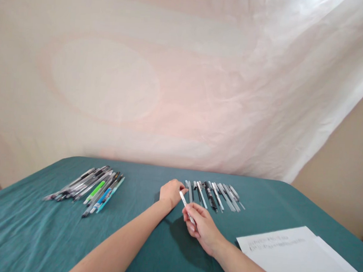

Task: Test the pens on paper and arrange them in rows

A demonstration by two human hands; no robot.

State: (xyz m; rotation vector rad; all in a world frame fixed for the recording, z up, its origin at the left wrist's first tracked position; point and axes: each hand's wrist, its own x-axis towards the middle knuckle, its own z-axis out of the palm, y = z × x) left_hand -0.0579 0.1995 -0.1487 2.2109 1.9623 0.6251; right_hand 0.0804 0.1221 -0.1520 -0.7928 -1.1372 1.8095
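Observation:
My right hand (201, 226) is closed around a slim white pen (183, 199), which points up and to the left. Just beyond the pen's upper end, my left hand (171, 192) rests low over the cloth with its fingers curled. Whatever those fingers may hold is hidden. Beside my left hand, to its right, lies a row of pens and pen parts (213, 194), side by side, in clear, white, grey and black. A bunch of pens (87, 185) lies farther left, mostly clear and black, with a bright green one (95, 191) and a blue one (103, 200) among them.
A dark green cloth (142, 257) covers the table. White sheets of paper (303, 260) lie at the front right, with rows of faint dark marks on the top one. Behind the table hangs a pale, wrinkled sheet (184, 90).

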